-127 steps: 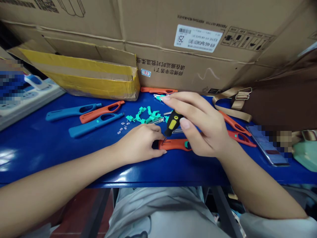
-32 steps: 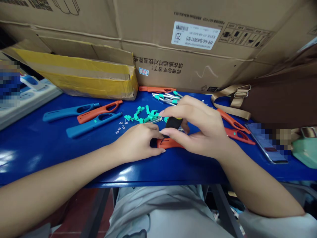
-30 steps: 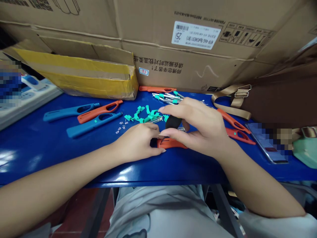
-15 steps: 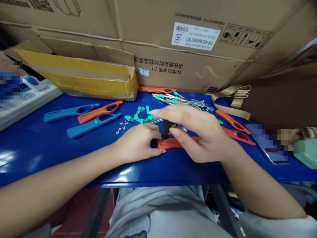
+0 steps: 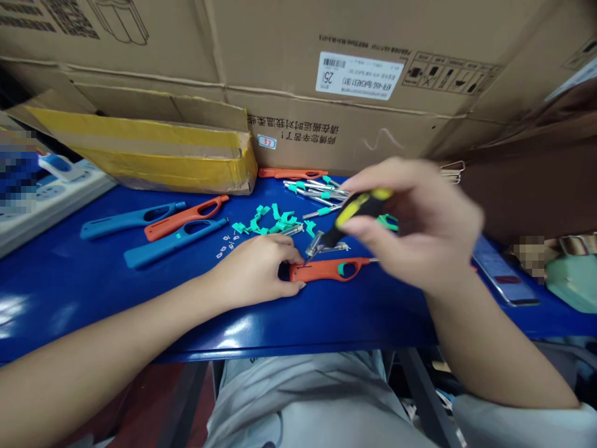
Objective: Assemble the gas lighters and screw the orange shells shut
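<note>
My left hand (image 5: 265,267) pinches the left end of an orange lighter (image 5: 321,270) that lies flat on the blue table. A green trigger shows in the lighter's loop, and a metal rod sticks out at its right end. In my right hand (image 5: 415,224) is a black and yellow screwdriver (image 5: 359,214), held tilted with its tip close above the lighter's left part. Whether the tip touches is too blurred to tell. Just behind the lighter lie clear parts (image 5: 313,244) and green plastic triggers (image 5: 261,219). Small white pieces (image 5: 228,246) are scattered by my left wrist.
Two blue lighter bodies (image 5: 135,221) and an orange one (image 5: 184,218) lie at left. Metal rods (image 5: 321,194) with green pieces are piled at the back, near a taped carton (image 5: 177,149). A phone (image 5: 506,274) lies at right; a white power strip (image 5: 56,193) stands far left.
My right hand has moved up and to the right, tilting the screwdriver away from upright and uncovering the lighter's loop. My left hand keeps its hold on the lighter.
</note>
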Motion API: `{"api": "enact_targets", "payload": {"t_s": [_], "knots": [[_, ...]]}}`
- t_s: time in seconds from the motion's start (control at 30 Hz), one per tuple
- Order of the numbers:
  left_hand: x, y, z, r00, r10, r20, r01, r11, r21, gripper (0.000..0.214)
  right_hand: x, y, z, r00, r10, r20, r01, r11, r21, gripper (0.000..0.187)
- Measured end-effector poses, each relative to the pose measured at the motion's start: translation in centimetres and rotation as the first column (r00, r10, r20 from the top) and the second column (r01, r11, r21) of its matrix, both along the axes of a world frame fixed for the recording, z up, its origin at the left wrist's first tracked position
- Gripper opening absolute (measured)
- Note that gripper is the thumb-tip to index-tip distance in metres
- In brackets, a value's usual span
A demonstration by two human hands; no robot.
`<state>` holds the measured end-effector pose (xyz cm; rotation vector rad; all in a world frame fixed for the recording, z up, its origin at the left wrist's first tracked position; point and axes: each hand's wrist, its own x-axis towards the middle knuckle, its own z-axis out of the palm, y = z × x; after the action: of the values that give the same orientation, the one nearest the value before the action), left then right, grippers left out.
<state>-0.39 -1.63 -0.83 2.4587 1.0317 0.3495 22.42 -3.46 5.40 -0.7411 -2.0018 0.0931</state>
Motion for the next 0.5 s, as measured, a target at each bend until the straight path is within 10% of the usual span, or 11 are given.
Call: {"api": "enact_targets", "payload": {"t_s": [0.13,0.33,0.5], "knots": [[-1.0,0.6,1.3,0.992,-0.014,-0.124,0.021,0.998,0.056,0.016,2.5,1.0,1.2,0.951,-0.140,-0.277,0.140,0.990,-0.018,0.019],[-1.4,0.5,2.0,0.967,-0.053,-0.248,0.098,0.980,0.174,0.025,7.3,4.3,-1.9,0.982,-0.069,-0.175,-0.002,0.927,-0.374,0.028],[-0.4,0.4,0.9,0.978,-0.063,-0.197,0.083,0.992,0.094,0.035,9.2,4.6,-5.2,0.979,-0.199,0.044,0.199,0.892,-0.407,0.023]]}}
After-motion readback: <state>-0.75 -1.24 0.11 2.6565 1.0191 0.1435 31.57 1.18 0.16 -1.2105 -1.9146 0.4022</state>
